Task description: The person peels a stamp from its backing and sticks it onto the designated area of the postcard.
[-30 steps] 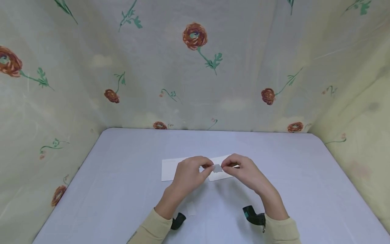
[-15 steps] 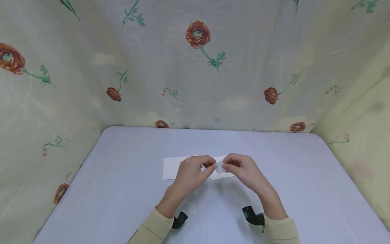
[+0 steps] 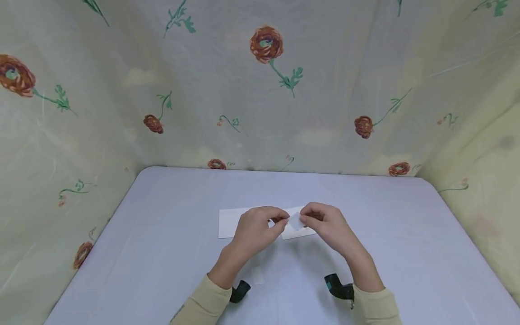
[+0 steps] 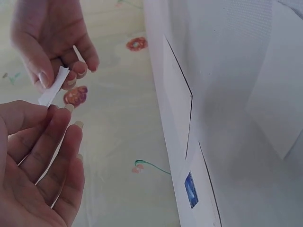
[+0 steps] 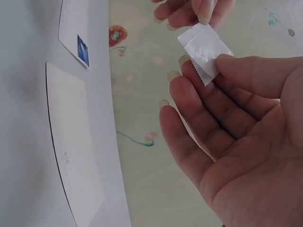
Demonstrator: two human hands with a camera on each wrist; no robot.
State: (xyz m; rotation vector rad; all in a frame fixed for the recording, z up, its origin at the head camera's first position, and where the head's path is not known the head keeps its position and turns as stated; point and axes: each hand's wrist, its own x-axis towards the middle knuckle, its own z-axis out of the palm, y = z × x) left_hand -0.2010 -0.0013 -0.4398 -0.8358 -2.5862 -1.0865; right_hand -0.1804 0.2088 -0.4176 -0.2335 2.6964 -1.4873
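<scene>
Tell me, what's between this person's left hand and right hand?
A small white piece with zigzag edges spans that gap, pinched by both the left hand and the right hand. The right wrist view shows it most clearly.

"What sort of place are you seeing?"
"I'm looking into a curtained-off booth, it seems: pale sheeting (image 3: 195,81) is hanging behind the desk (image 3: 174,198) and is running along both its sides."
"Are you taking it for a home or a workshop?"
"I'm not managing to tell; the sheeting, showing printed red-brown flowers (image 3: 266,44) and green leaves (image 3: 291,81), is hiding the wider room."
</scene>
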